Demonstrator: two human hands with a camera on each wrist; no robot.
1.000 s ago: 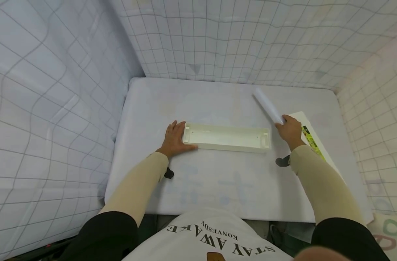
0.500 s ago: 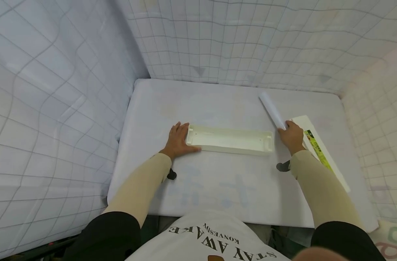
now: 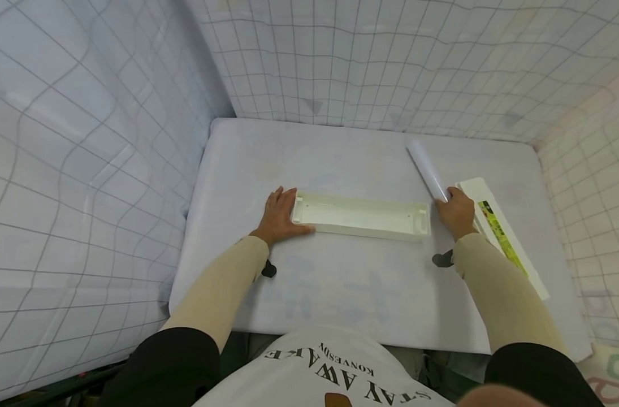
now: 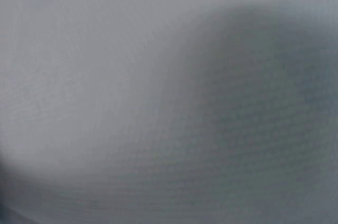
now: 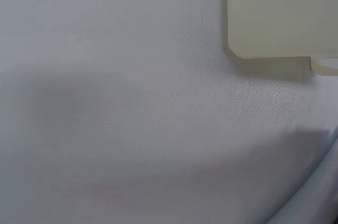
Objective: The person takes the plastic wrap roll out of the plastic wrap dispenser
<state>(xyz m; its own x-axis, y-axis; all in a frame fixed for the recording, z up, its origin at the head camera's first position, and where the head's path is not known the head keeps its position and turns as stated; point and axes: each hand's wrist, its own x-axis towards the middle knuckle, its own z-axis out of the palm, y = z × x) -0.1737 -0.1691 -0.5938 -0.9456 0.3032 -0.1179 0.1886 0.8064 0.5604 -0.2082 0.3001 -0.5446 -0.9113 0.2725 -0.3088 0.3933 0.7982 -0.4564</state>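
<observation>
A long, pale cream plastic box (image 3: 360,216) lies open-topped across the middle of the table, with small fittings inside both ends. My left hand (image 3: 280,217) is spread around its left end, thumb straight along the front side and fingers by the back left corner. To the right of the box, my right hand (image 3: 457,213) grips the near end of a shiny white roll (image 3: 425,165) that looks like cling film. The roll slants toward the back of the table. Beside the right hand lies a long white lid-like panel (image 3: 486,215) with a yellow-green label, partly covered by the right forearm.
Gridded white cloth hangs behind the table (image 3: 350,294) and on both sides. The left wrist view is only blurred cloth with a dark shadow. A pale plastic corner (image 5: 280,12) fills the upper right of the right wrist view, over white cloth.
The whole head view has shifted slightly. Both hands keep their places at the box and the roll, with little visible movement.
</observation>
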